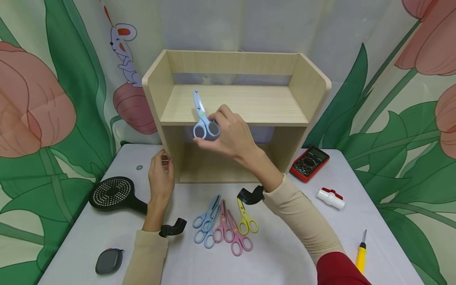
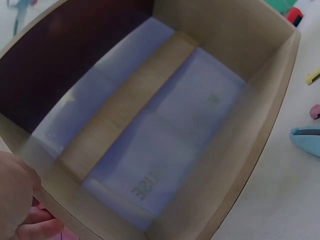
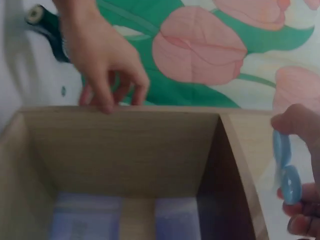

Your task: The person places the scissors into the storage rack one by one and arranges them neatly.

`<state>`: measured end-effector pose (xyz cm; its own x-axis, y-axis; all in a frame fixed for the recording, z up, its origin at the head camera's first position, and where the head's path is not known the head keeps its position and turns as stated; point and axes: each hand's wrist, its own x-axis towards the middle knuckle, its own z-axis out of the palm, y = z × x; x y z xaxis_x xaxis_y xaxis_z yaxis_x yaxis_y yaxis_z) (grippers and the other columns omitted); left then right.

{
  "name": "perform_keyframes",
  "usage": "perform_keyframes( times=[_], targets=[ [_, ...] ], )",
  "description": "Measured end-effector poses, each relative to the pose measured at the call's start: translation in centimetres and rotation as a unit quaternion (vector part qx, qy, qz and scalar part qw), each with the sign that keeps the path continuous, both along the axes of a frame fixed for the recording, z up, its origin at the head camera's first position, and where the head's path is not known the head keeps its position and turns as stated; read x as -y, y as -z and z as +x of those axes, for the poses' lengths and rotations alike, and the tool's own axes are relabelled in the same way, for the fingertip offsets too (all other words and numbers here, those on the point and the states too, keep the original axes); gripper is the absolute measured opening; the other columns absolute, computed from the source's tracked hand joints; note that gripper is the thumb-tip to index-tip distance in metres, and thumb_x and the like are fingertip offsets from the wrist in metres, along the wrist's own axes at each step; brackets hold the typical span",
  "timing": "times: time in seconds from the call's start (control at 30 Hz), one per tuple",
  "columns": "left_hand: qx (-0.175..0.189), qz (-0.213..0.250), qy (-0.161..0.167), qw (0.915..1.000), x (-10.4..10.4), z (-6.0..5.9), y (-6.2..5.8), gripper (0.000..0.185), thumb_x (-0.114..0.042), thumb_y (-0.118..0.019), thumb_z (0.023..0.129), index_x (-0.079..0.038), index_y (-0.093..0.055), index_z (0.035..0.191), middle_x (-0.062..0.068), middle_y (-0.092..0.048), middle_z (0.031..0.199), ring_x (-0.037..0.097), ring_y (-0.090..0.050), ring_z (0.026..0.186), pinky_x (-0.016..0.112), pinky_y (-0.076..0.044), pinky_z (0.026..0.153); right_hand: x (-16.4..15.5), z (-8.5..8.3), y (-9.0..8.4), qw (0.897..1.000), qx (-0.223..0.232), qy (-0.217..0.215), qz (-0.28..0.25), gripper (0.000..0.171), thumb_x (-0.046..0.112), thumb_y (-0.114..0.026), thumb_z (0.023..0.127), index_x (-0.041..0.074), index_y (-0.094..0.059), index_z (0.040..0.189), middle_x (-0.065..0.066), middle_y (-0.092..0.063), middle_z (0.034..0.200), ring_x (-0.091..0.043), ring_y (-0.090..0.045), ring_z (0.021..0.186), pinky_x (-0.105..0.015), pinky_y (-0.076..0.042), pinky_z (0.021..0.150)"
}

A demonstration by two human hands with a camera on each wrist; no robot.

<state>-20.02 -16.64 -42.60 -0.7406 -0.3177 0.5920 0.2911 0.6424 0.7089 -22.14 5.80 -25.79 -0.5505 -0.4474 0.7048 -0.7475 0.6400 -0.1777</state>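
Note:
A pair of light blue scissors (image 1: 204, 120) is in my right hand (image 1: 231, 132), pinched by its handle loops between thumb and fingers. The blades point up and away, in front of the upper board of a small wooden shelf (image 1: 231, 116). In the right wrist view the blue handles (image 3: 290, 192) show beside the shelf's edge. My left hand (image 1: 161, 178) holds the front edge of the shelf's left side panel low down, fingers bent. From the right wrist view, the left fingers (image 3: 105, 95) lie over that panel's rim. On the table before the shelf lie more scissors: blue (image 1: 208, 221), pink (image 1: 233, 233) and yellow (image 1: 246, 217).
Left of the shelf lies a black shower head (image 1: 114, 194), with a grey tape measure (image 1: 109, 261) nearer. On the right are a red and black multimeter (image 1: 309, 163), a white valve with a red handle (image 1: 330, 198) and a yellow screwdriver (image 1: 361, 253). A floral curtain (image 1: 420, 126) hangs behind.

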Motion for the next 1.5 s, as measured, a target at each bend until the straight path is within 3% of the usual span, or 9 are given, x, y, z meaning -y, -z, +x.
perform_keyframes(
  times=[0.1,0.3,0.43,0.53,0.7,0.93,1.1,1.3,1.5],
  targets=[
    [-0.002,-0.002,-0.001,1.0,0.0,-0.1,0.1,0.036,-0.006,-0.059,0.099,0.004,-0.052,0.133,0.026,-0.06,0.113,0.037,-0.066,0.098,0.048,-0.061,0.082,1.5,-1.5,-1.5,0.997,0.069,0.032,0.027,0.059,0.054,-0.075,0.077,0.003,-0.071,0.107,-0.007,-0.061,0.101,-0.02,-0.056,0.073,-0.031,-0.051,0.065],
    [-0.004,-0.002,-0.005,1.0,0.1,0.0,0.1,0.035,-0.006,-0.059,0.099,0.004,-0.053,0.132,0.026,-0.06,0.112,0.037,-0.066,0.097,0.048,-0.061,0.081,4.7,-4.0,-2.6,0.977,0.188,0.069,0.075,0.063,0.06,-0.069,0.08,0.01,-0.07,0.119,-0.003,-0.06,0.116,-0.019,-0.061,0.088,-0.032,-0.055,0.077],
    [-0.001,0.003,-0.002,1.0,0.0,0.1,0.3,0.035,-0.004,-0.06,0.098,0.004,-0.053,0.132,0.026,-0.06,0.112,0.037,-0.066,0.097,0.049,-0.061,0.081,6.6,-4.7,-2.7,0.968,0.22,0.08,0.093,0.069,0.066,-0.068,0.081,0.012,-0.069,0.125,-0.001,-0.06,0.123,-0.016,-0.062,0.1,-0.03,-0.055,0.083],
    [0.003,0.005,0.0,1.0,-0.1,0.3,0.4,0.035,-0.004,-0.06,0.098,0.004,-0.053,0.132,0.026,-0.06,0.112,0.037,-0.066,0.097,0.049,-0.061,0.082,7.4,-4.7,-2.6,0.966,0.224,0.082,0.098,0.07,0.068,-0.068,0.082,0.013,-0.069,0.125,-0.001,-0.061,0.123,-0.015,-0.061,0.1,-0.029,-0.055,0.082],
    [0.007,0.006,0.002,1.0,-0.4,0.4,0.4,0.036,-0.004,-0.06,0.098,0.003,-0.053,0.133,0.026,-0.06,0.113,0.037,-0.066,0.098,0.048,-0.061,0.082,7.8,-4.6,-2.4,0.97,0.209,0.084,0.096,0.064,0.067,-0.065,0.086,0.014,-0.07,0.123,0.0,-0.062,0.119,-0.014,-0.061,0.097,-0.027,-0.054,0.079],
    [0.015,0.003,0.007,0.9999,-0.4,0.2,0.3,0.036,-0.005,-0.059,0.099,0.002,-0.052,0.134,0.026,-0.059,0.113,0.037,-0.066,0.1,0.047,-0.061,0.084,7.3,-4.4,-2.4,0.974,0.186,0.087,0.093,0.062,0.069,-0.063,0.086,0.014,-0.07,0.114,-0.001,-0.06,0.111,-0.014,-0.053,0.086,-0.025,-0.043,0.065],
    [0.02,-0.001,0.01,0.9998,-0.5,0.1,0.2,0.037,-0.007,-0.059,0.1,0.002,-0.051,0.134,0.026,-0.059,0.114,0.038,-0.066,0.101,0.048,-0.061,0.084,6.3,-3.7,-2.1,0.983,0.138,0.084,0.088,0.069,0.067,-0.067,0.084,0.011,-0.069,0.124,-0.005,-0.062,0.119,-0.018,-0.062,0.093,-0.028,-0.053,0.073],
    [0.018,-0.006,0.007,0.9998,-0.2,0.2,0.3,0.037,-0.007,-0.059,0.099,0.002,-0.051,0.134,0.027,-0.059,0.114,0.038,-0.066,0.1,0.048,-0.061,0.084,3.9,-1.9,-0.9,0.998,0.039,0.03,0.035,0.067,0.057,-0.075,0.083,0.005,-0.067,0.124,-0.008,-0.062,0.104,-0.021,-0.059,0.09,-0.031,-0.052,0.075],
    [0.004,-0.008,0.007,0.9999,0.3,0.0,0.0,0.036,-0.005,-0.06,0.098,0.004,-0.052,0.133,0.027,-0.06,0.113,0.038,-0.066,0.098,0.047,-0.061,0.083,1.1,0.4,1.8,1.0,-0.011,-0.023,-0.001,0.066,0.051,-0.081,0.079,0.002,-0.067,0.12,-0.01,-0.061,0.1,-0.023,-0.055,0.088,-0.034,-0.049,0.074]
  ],
)
